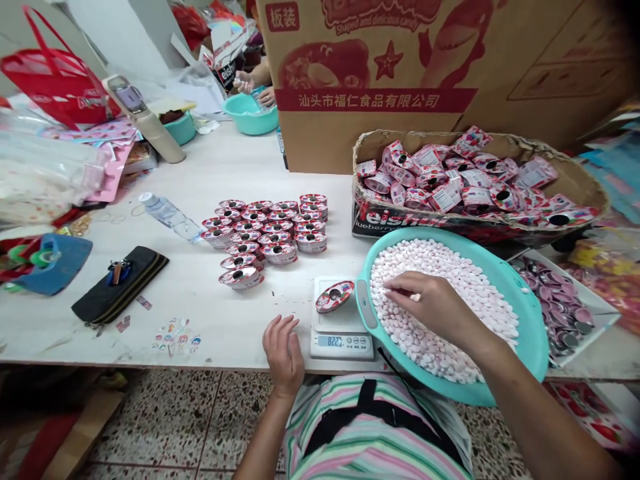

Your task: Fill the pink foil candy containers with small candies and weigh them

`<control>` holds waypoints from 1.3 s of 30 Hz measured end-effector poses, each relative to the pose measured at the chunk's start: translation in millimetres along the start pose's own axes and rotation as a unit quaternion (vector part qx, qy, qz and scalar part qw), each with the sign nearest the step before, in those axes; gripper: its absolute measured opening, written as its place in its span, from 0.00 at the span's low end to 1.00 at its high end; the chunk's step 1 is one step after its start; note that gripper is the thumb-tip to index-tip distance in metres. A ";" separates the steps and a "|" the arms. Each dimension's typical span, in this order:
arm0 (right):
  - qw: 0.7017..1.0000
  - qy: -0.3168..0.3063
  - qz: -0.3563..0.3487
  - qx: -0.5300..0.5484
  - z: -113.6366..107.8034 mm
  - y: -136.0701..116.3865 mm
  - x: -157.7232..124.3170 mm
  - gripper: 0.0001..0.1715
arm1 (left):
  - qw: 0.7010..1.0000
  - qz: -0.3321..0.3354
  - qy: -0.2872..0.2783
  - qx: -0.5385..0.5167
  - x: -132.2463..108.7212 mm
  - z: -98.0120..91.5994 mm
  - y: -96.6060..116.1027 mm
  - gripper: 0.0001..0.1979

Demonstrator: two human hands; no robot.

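Observation:
My right hand (440, 307) is over a turquoise basin (537, 347) heaped with small pinkish-white candies (435, 260). Its fingers are drawn together, with a pale candy showing at them. My left hand (283, 353) lies at the table's front edge with fingers stretched out and nothing in it. Just right of it stands a white digital scale (343, 347), its display lit and reading about 822. On the scale's plate sits one oval printed candy box (335, 297) with a dark hole in its top. The basin's handle end reaches close to the scale.
Several similar oval boxes (277, 252) stand grouped on the table (180, 293). Behind the basin, a cut-down carton (415, 223) holds many empty-looking printed sleeves. A tray of caps (565, 307), a plastic bottle (170, 217) and a black pouch (120, 283) lie around. Another person's hands (255, 87) work beyond.

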State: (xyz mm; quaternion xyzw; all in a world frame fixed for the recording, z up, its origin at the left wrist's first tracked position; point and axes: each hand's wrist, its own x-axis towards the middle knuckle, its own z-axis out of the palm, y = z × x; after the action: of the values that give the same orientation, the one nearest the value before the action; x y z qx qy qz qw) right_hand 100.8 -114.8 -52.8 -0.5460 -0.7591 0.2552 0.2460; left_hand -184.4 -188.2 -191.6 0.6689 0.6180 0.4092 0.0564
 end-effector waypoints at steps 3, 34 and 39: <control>0.998 -0.022 -0.057 0.016 7.7 -17.9 16.2 0.10 | 1.000 0.000 0.007 -0.002 -1.6 1.6 -2.0 0.14; 0.976 -0.197 0.023 -0.092 4.1 -6.0 15.4 0.10 | 1.000 -0.002 0.001 -0.004 -1.3 -0.5 0.8 0.13; 0.968 -0.219 0.025 -0.121 3.2 -7.4 18.1 0.09 | 1.000 0.001 0.001 -0.013 -0.4 -0.8 2.0 0.13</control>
State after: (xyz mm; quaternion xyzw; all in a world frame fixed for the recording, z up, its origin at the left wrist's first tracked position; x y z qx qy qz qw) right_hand 88.4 -99.9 -48.6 -0.5212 -0.8058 0.2810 -0.0002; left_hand -183.3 -189.3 -190.0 0.6685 0.6117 0.4182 0.0636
